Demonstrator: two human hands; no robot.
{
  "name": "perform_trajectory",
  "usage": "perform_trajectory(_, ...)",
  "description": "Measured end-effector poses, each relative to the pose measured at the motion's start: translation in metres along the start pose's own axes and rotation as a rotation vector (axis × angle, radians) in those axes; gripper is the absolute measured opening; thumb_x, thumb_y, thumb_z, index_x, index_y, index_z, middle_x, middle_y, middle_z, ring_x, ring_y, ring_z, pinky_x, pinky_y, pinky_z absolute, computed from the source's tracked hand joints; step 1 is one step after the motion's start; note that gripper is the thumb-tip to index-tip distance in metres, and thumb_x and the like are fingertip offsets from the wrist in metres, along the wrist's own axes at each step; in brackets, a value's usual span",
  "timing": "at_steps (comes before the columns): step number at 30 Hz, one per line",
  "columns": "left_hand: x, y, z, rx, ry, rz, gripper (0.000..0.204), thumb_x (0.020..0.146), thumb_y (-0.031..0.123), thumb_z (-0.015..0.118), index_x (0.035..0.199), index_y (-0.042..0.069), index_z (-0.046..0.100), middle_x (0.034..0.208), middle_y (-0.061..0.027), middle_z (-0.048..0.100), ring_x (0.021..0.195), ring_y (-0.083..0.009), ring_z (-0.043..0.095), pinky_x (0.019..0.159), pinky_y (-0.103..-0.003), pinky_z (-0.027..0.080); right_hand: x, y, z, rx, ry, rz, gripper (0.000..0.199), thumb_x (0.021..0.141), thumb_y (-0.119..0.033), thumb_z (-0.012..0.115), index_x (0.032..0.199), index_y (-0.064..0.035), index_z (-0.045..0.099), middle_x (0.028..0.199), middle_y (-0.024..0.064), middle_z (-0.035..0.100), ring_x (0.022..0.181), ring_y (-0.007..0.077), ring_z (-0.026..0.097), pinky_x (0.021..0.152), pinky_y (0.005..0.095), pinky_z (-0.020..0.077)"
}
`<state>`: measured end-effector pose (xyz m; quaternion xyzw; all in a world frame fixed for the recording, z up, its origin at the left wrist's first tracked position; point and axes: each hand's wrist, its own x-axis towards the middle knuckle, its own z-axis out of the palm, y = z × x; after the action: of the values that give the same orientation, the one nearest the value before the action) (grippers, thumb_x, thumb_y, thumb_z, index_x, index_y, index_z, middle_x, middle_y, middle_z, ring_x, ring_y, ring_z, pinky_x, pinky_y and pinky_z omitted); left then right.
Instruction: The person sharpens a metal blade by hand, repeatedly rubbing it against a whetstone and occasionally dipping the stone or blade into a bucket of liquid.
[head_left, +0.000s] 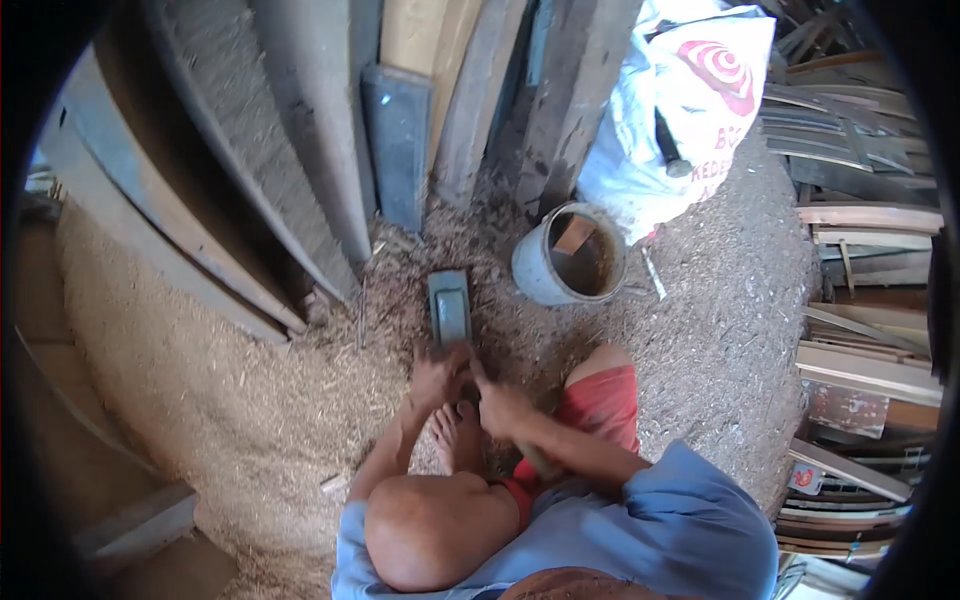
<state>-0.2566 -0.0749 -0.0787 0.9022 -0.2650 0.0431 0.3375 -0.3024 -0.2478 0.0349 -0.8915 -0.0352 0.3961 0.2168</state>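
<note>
block (449, 307), one grey-green oblong, lies flat on the sawdust floor (200, 390) just ahead of the person's bare foot (457, 436), its near end under both hands, a placing that looks meant to keep it steady and close while the person squats over it; left hand (436, 378) rests on the near end with fingers curled down onto it, though whether they truly clamp it i cannot tell; right hand (500, 405) sits just beside, fingers bent and partly hidden, and what if anything they hold i cannot tell; one grey bucket (568, 258) stands upright near the block's right, open top up with a wood scrap inside; one white sack (680, 110) slumps behind it; several planks (300, 150) lean against the wall, likely stored upright to save floor; more slats (860, 200) are stacked at right
</note>
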Motion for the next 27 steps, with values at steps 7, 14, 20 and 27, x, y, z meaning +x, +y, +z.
perform_trajectory(7, 0.085, -0.043, -0.051, -0.138, -0.129, -0.035, 0.029, 0.084, 0.028, 0.077, 0.111, 0.018, 0.073, 0.111, -0.0079, 0.076, 0.11, -0.0304, 0.069, 0.103, -0.056, 0.039, 0.085, -0.017, -0.073, 0.062, 0.013, -0.177, 0.054, 0.082, -0.009, 0.061, 0.135, -0.0004, 0.058, 0.103, 0.0303, 0.07, 0.094, 0.0458, 0.07, 0.086, 0.0531, 0.0556)
perform_trajectory(14, -0.002, 0.01, -0.008, -0.055, -0.019, -0.011, 0.034, 0.082, 0.03, 0.079, 0.113, 0.018, 0.074, 0.123, -0.0039, 0.073, 0.115, -0.0223, 0.068, 0.104, -0.045, 0.038, 0.005, -0.001, 0.009, 0.111, 0.082, 0.064, 0.077, 0.08, -0.002, 0.055, 0.154, -0.0049, 0.038, 0.102, 0.036, 0.067, 0.097, 0.05, 0.068, 0.09, 0.0572, 0.0528)
perform_trajectory(20, 0.101, -0.044, -0.056, -0.071, -0.241, -0.119, 0.043, 0.079, 0.038, 0.084, 0.117, 0.022, 0.074, 0.128, -0.0024, 0.072, 0.119, -0.0231, 0.066, 0.109, -0.047, 0.033, 0.107, -0.006, -0.069, 0.077, 0.056, -0.127, 0.09, 0.082, -0.003, 0.055, 0.162, -0.0032, 0.014, 0.109, 0.0346, 0.067, 0.1, 0.048, 0.068, 0.09, 0.0536, 0.0541)
perform_trajectory(27, 0.001, 0.007, -0.008, -0.054, -0.103, -0.059, 0.038, 0.081, 0.035, 0.081, 0.115, 0.023, 0.073, 0.126, -0.0002, 0.071, 0.114, -0.0201, 0.066, 0.105, -0.048, 0.033, 0.005, 0.0, -0.002, 0.017, 0.006, -0.011, 0.094, 0.083, -0.001, 0.052, 0.163, -0.0056, 0.004, 0.124, 0.0329, 0.065, 0.096, 0.0551, 0.066, 0.094, 0.0561, 0.0527)
